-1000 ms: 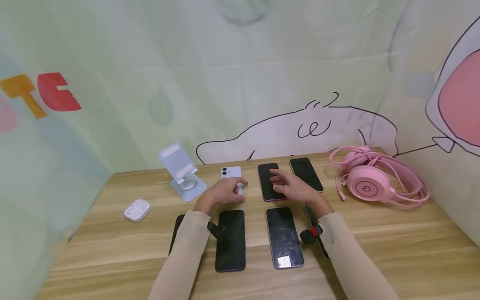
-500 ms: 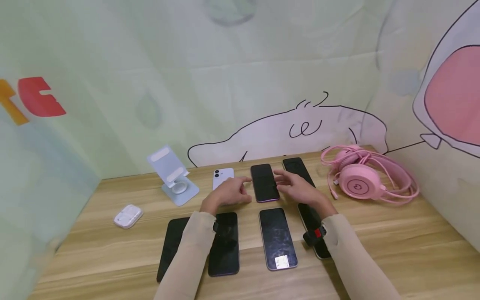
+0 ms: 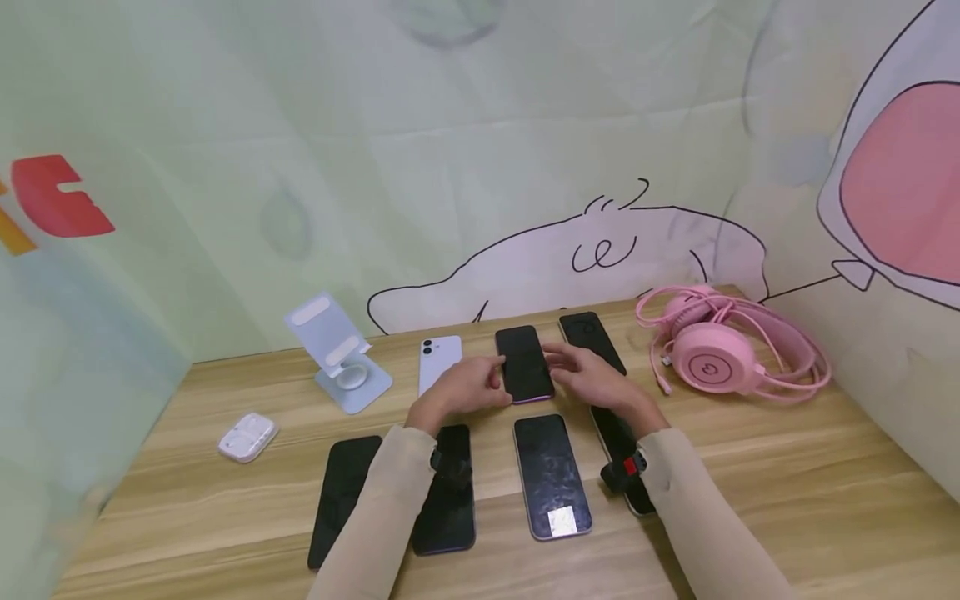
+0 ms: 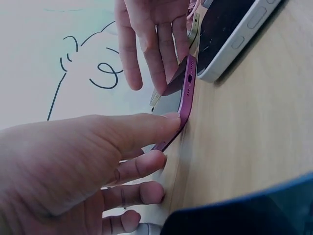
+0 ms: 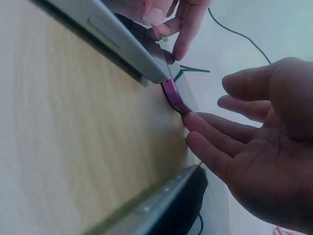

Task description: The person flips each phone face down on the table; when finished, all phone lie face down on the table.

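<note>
A dark-screened smartphone with a purple frame (image 3: 525,365) lies face up in the back row, between my two hands. My left hand (image 3: 467,386) pinches its left edge near the front corner. In the left wrist view the thumb (image 4: 164,126) overlaps the purple rim, the index finger (image 4: 144,165) close below it. My right hand (image 3: 588,375) is at the opposite long side, fingers extended. Its fingertips (image 5: 191,120) meet the purple edge in the right wrist view, thumb held apart. Left of it lies a pale lilac phone (image 3: 439,357), face down, partly behind my left hand.
Other black-screened phones lie around: one (image 3: 592,337) at back right, a silver-edged one (image 3: 551,471) in front, others under my forearms. A pale blue folding stand (image 3: 330,346) and boxed white earphones (image 3: 248,437) are left, pink headphones (image 3: 712,358) right. A printed cloth hangs behind.
Both hands have come in to the purple-framed phone from either side. My left hand moved right off the lilac phone; my right hand drew back from above the screen to its right edge.
</note>
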A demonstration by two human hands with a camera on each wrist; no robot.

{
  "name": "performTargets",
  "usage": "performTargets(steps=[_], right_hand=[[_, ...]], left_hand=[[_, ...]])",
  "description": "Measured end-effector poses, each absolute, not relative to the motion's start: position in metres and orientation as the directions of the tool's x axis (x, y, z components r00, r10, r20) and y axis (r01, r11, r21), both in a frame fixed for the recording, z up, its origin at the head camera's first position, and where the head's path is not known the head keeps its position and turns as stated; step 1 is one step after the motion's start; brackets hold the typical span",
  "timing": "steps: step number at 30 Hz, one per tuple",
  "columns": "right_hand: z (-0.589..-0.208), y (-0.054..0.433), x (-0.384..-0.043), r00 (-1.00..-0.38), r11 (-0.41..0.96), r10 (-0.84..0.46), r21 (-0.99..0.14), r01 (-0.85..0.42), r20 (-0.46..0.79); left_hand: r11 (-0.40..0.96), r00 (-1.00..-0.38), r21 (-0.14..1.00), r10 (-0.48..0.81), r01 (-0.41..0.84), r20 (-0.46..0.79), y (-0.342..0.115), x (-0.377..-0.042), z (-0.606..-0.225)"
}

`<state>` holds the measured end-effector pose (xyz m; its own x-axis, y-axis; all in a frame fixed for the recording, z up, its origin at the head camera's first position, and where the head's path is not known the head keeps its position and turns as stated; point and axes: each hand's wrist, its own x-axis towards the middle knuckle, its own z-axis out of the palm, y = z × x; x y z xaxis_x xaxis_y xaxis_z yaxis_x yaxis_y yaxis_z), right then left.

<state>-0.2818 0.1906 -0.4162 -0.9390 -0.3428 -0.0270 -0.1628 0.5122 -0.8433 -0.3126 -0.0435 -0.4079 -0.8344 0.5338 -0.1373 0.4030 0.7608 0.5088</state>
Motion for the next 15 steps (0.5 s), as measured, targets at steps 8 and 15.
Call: performTargets(steps=[8, 15], right_hand=[[-0.4166, 0.1877, -0.2854, -0.948, 0.482, -0.319, -0.863, -0.153, -0.010], [-0.4157, 0.1903, -0.2868, -0.963, 0.417, -0.267, -0.906, -0.075, -0.043]], left_hand=[[0.737, -0.806, 0.521, 0.574, 0.431, -0.145, -0.0393, -0.3128, -0.4097], [0.747, -0.818, 0.532, 0.552, 0.399, -0.162, -0.0363, -0.3113, -0.4116]])
